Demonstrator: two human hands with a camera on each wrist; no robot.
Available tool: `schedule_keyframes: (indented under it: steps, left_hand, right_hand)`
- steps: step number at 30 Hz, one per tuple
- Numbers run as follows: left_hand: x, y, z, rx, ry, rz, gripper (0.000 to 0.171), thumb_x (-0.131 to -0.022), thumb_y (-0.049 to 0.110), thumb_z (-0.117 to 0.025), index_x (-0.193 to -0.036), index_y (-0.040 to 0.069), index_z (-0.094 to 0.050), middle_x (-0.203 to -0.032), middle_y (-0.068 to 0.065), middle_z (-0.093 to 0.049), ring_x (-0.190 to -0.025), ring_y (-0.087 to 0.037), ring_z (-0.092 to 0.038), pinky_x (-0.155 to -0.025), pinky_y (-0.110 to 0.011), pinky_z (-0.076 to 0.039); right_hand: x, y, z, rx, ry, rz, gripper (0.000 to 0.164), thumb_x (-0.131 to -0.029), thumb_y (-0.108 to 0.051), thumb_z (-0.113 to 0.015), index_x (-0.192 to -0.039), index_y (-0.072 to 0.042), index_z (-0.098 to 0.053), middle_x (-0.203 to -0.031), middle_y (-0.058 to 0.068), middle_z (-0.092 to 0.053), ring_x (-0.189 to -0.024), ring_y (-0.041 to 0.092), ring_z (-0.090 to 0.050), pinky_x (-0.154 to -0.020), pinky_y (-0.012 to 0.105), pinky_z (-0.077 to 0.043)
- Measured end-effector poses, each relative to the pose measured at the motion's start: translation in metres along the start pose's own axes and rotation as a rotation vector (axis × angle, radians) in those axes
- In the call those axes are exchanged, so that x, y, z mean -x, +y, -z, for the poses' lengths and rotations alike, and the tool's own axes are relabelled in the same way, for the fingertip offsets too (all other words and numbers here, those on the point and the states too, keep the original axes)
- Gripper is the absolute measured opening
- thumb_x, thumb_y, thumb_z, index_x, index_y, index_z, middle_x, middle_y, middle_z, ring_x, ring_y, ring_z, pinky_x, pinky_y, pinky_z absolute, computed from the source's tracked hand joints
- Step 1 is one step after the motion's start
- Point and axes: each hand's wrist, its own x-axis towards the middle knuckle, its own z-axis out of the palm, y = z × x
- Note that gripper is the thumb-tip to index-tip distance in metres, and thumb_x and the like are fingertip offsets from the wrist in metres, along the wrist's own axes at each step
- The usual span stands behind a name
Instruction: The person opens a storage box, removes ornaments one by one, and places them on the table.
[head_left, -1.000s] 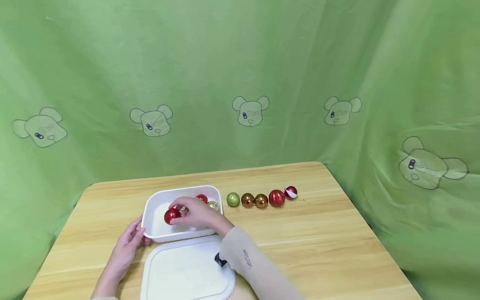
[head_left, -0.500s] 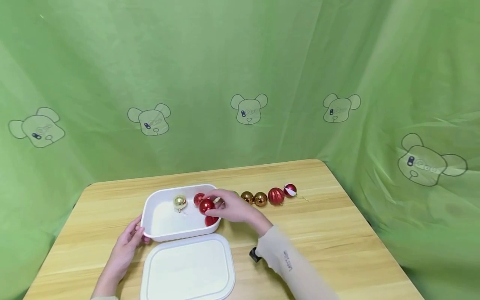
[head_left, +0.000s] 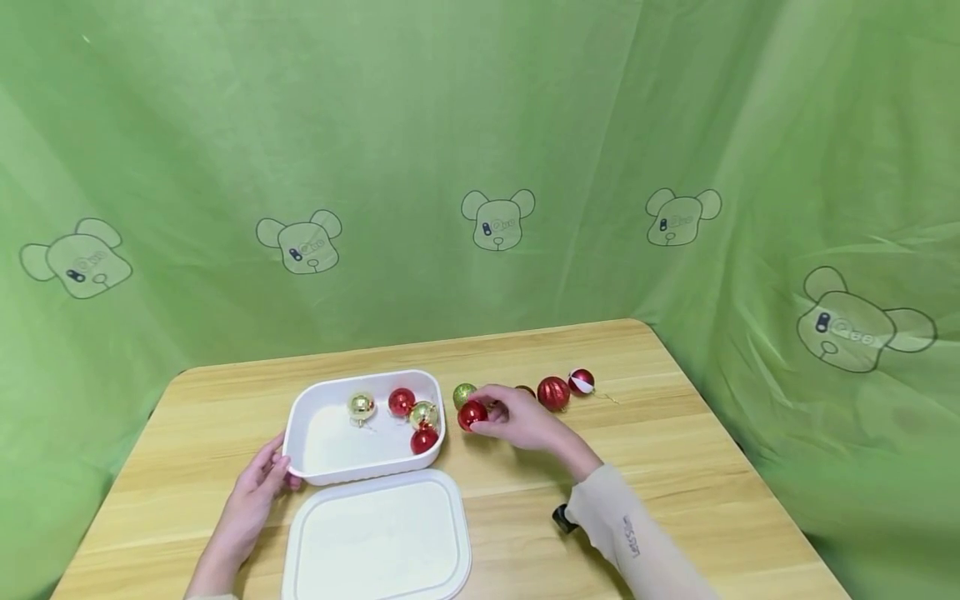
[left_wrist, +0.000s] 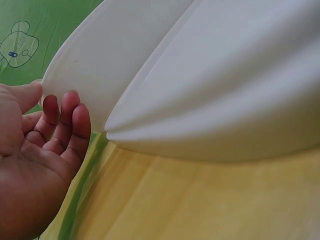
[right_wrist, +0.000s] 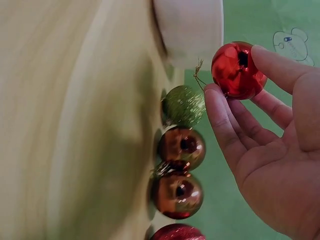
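In the head view my right hand (head_left: 517, 417) pinches a shiny red Christmas ball (head_left: 472, 414) between thumb and fingers, just right of the white plastic box (head_left: 330, 477). The ball's gold loop (right_wrist: 199, 75) hangs beside the fingertips in the right wrist view. Below it there, a glittery green ball (right_wrist: 184, 106) and two copper-gold balls (right_wrist: 181, 196) sit in a row. My left hand (head_left: 258, 487) grips the near left corner of the box, thumb at the rim. Inside the box lie two red balls (head_left: 401, 402) and two pale gold balls (head_left: 361, 407).
A white lid (head_left: 378, 537) lies flat on the wooden table (head_left: 600, 500) in front of the box. Further right along the row are a ridged red ball (head_left: 553, 393) and a red-and-white ball (head_left: 581, 382). A green curtain (head_left: 405, 300) surrounds the table.
My right hand has carried the red ball from inside the box, rightward over its rim, to beside the green ball. The left hand stays at the box corner.
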Motion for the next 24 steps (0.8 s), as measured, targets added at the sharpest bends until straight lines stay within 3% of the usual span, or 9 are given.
schedule_keyframes:
  steps: [14,24]
  left_hand:
    - [-0.001,-0.001,0.000,-0.014,0.004,0.022,0.062,-0.112,0.027,-0.046,-0.163,0.002,-0.023,-0.108,-0.008,-0.060,-0.092,-0.009,-0.066,-0.086,-0.021,-0.059]
    - [0.000,0.000,-0.001,-0.017,0.011,0.026,0.061,-0.112,0.028,-0.046,-0.163,0.003,-0.024,-0.109,-0.009,-0.060,-0.092,-0.009,-0.066,-0.086,-0.020,-0.058]
  right_hand:
    - [0.003,0.015,-0.010,0.004,0.015,-0.066,0.047,-0.090,-0.029,-0.082,-0.131,-0.016,-0.065,-0.116,0.001,-0.068,-0.095,0.011,-0.065,-0.088,0.029,-0.059]
    - [0.004,0.021,-0.018,0.014,-0.020,-0.071,0.042,-0.089,-0.030,-0.082,-0.128,-0.020,-0.067,-0.106,0.000,-0.069,-0.091,0.013,-0.065,-0.085,0.029,-0.059]
